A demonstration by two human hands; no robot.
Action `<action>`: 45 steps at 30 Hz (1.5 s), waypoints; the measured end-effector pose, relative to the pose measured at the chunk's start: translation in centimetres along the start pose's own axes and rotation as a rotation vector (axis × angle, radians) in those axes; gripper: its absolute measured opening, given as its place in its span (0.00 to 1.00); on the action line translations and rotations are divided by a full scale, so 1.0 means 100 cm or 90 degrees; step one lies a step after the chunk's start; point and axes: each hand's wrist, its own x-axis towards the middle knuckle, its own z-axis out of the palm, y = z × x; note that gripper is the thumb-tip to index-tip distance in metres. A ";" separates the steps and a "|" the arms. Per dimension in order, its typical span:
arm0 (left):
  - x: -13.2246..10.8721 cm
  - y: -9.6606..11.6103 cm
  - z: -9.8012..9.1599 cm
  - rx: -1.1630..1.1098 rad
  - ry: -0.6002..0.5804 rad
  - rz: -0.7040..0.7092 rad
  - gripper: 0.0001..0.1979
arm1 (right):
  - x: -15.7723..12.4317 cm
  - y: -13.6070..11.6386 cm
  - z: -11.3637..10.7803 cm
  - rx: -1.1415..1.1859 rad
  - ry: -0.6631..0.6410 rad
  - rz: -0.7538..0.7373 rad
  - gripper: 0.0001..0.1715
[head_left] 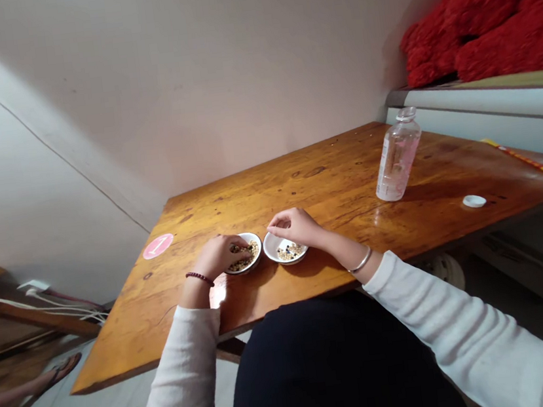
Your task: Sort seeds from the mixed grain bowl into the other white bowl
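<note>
Two small white bowls sit side by side near the table's front edge. In the left bowl [257, 239] lie many pale and dark beans [250, 251]. My left hand [218, 255] reaches over its left rim, fingers curled together with the tips down among the beans; what they pinch is hidden. A smaller heap of mixed light and black beans [288, 252] covers the bottom of the right bowl [270, 250]. Above that bowl's far rim, my right hand [297, 225] holds thumb and fingertips together in a pinch; anything between them is too small to make out.
A clear plastic bottle [398, 156] stands uncapped at the right, with a white cap [474, 201] near it. A yellow-red strip [531, 161] lies along the right side. A round pink sticker [158, 246] marks the wooden table [246, 200]. Another person's foot [64, 369] shows lower left.
</note>
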 end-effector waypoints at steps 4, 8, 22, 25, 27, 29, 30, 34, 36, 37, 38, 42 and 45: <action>0.000 0.000 0.002 -0.021 0.023 0.002 0.13 | 0.000 0.001 0.001 -0.019 0.016 -0.003 0.10; -0.001 0.004 0.002 -0.018 0.029 0.000 0.12 | 0.000 0.003 0.001 -0.036 0.028 -0.006 0.10; -0.001 0.012 -0.001 -0.031 0.049 -0.019 0.17 | 0.002 0.004 -0.001 -0.032 0.062 0.005 0.10; -0.003 0.014 -0.003 -0.040 0.050 -0.006 0.16 | 0.002 0.005 -0.001 -0.022 0.060 0.003 0.10; -0.003 0.015 -0.005 -0.055 0.050 0.009 0.16 | 0.001 0.005 -0.001 -0.019 0.059 0.000 0.11; -0.003 0.017 -0.006 -0.073 0.058 0.028 0.17 | 0.001 0.004 -0.001 -0.016 0.059 -0.007 0.11; -0.003 0.018 -0.005 -0.082 0.067 0.037 0.17 | 0.001 0.003 -0.001 -0.015 0.057 -0.012 0.11; 0.001 0.024 0.004 -0.105 0.116 0.064 0.14 | -0.001 0.000 -0.001 -0.025 0.016 -0.027 0.09; 0.003 0.028 0.011 -0.105 0.133 0.082 0.12 | -0.002 -0.001 -0.001 -0.034 -0.008 -0.031 0.07; 0.004 0.029 0.013 -0.105 0.138 0.093 0.12 | -0.003 -0.001 -0.001 -0.039 -0.018 -0.034 0.07; 0.004 0.030 0.015 -0.104 0.140 0.103 0.12 | -0.003 0.000 -0.001 -0.045 -0.025 -0.036 0.06; 0.004 0.032 0.019 -0.093 0.155 0.123 0.13 | -0.005 0.000 0.000 -0.072 -0.056 -0.050 0.06; 0.003 0.033 0.018 -0.082 0.168 0.130 0.13 | -0.006 0.000 0.000 -0.083 -0.063 -0.054 0.07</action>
